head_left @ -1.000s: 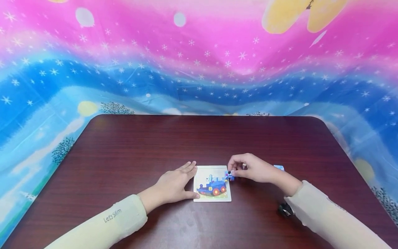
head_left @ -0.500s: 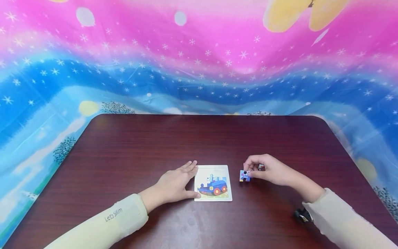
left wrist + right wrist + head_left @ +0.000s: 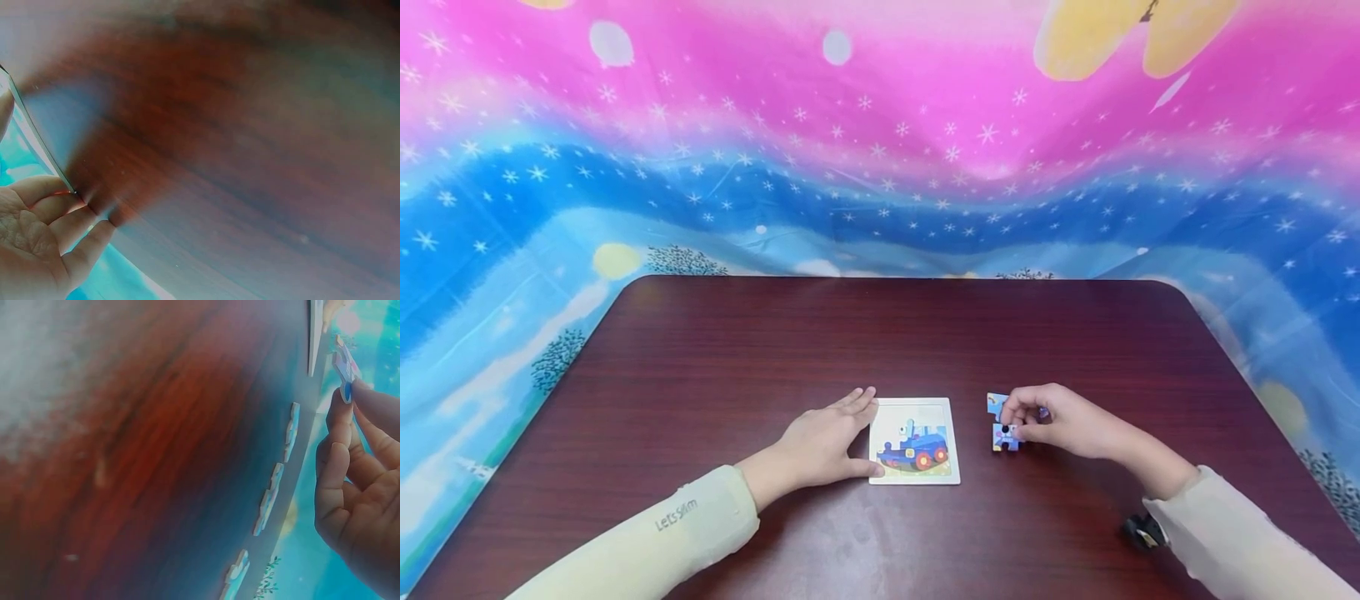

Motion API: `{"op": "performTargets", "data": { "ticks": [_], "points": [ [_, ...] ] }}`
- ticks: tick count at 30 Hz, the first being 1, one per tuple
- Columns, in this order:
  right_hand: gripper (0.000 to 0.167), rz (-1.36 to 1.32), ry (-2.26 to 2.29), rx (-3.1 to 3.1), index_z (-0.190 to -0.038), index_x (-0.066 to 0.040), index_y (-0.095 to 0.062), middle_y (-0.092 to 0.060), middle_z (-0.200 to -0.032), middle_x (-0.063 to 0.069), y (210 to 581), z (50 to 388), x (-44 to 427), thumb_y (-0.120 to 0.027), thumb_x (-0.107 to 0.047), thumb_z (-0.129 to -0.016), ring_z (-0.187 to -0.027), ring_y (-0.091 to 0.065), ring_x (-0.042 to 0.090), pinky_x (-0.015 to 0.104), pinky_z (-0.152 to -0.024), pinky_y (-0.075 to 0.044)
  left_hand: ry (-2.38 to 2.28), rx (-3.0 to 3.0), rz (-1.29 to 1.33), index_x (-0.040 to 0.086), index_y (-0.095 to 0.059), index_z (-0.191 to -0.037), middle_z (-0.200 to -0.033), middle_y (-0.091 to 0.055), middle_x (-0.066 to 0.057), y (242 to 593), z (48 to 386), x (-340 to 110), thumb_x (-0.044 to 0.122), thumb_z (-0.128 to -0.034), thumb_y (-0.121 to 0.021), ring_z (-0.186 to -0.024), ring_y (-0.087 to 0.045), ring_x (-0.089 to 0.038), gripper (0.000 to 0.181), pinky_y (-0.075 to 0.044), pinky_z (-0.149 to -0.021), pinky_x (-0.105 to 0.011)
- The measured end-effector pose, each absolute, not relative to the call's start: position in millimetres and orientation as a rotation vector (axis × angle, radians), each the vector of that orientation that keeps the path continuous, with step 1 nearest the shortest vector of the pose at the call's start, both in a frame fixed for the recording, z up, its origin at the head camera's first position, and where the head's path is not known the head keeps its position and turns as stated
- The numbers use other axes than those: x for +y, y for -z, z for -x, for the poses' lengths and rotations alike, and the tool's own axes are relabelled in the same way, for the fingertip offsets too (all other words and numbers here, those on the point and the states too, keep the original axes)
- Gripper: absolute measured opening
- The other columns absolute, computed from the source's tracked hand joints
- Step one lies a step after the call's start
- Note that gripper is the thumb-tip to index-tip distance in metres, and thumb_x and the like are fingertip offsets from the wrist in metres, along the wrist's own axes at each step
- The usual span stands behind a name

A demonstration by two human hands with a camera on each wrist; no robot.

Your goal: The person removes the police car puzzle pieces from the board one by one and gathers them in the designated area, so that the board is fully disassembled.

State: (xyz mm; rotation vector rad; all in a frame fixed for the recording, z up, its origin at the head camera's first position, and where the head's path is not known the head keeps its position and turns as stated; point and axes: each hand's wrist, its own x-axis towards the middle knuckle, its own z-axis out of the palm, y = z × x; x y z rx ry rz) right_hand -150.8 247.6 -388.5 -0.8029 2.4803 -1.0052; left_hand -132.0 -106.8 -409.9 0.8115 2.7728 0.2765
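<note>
A square puzzle board with a blue train picture lies flat on the table. My left hand rests at its left side, fingers extended and thumb on the near left corner; the left wrist view shows this hand against the board's edge. Right of the board, my right hand pinches a blue jigsaw piece between thumb and fingers. In the right wrist view that piece stands above the table. Another jigsaw piece shows just beyond the fingers.
Several loose jigsaw pieces lie in a row on the table in the right wrist view, among them one piece and another. The dark wood table ends at a patterned curtain. Black gear sits at the right cuff.
My right hand has drawn away from the board to the right, taking the jigsaw piece with it. A loose piece beyond its fingers has come into view. My left hand stays put.
</note>
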Motion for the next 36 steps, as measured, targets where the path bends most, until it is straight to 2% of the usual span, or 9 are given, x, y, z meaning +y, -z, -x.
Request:
{"op": "performTargets", "data": {
  "ticks": [20, 27, 36],
  "points": [
    [0.012, 0.794, 0.925, 2.504, -0.096, -0.013, -0.066, -0.062, -0.084, -0.007, 396.7, 151.1, 252.6, -0.069, -0.003, -0.089, -0.073, -0.051, 0.002, 0.022, -0.063, -0.047, -0.277, 2.777, -0.809, 0.007, -0.044, -0.15, -0.162, -0.033, -0.005, 410.9, 131.7, -106.9, 0.065, -0.0812, -0.069, -0.15, -0.032, -0.021, 0.093, -0.052, -0.097, -0.055],
    [0.014, 0.835, 0.873, 2.606, -0.097, -0.014, -0.067, -0.064, -0.089, -0.006, 393.2, 155.3, 255.0, -0.072, -0.005, -0.088, -0.077, -0.052, 0.0, 0.022, -0.066, -0.048, -0.29, 2.776, -0.813, 0.007, -0.045, -0.149, -0.162, -0.033, -0.005, 410.3, 131.7, -107.2, 0.064, -0.0816, -0.07, -0.15, -0.032, -0.021, 0.092, -0.052, -0.097, -0.054],
    [0.013, 0.906, 0.878, 2.588, -0.098, -0.013, -0.067, -0.065, -0.088, -0.007, 390.4, 162.0, 236.9, -0.073, -0.007, -0.088, -0.075, -0.052, 0.001, 0.022, -0.065, -0.048, -0.279, 2.778, -0.816, 0.007, -0.044, -0.15, -0.162, -0.033, -0.005, 410.8, 132.1, -107.1, 0.065, -0.082, -0.068, -0.15, -0.032, -0.021, 0.092, -0.052, -0.098, -0.052]
  ]
}}
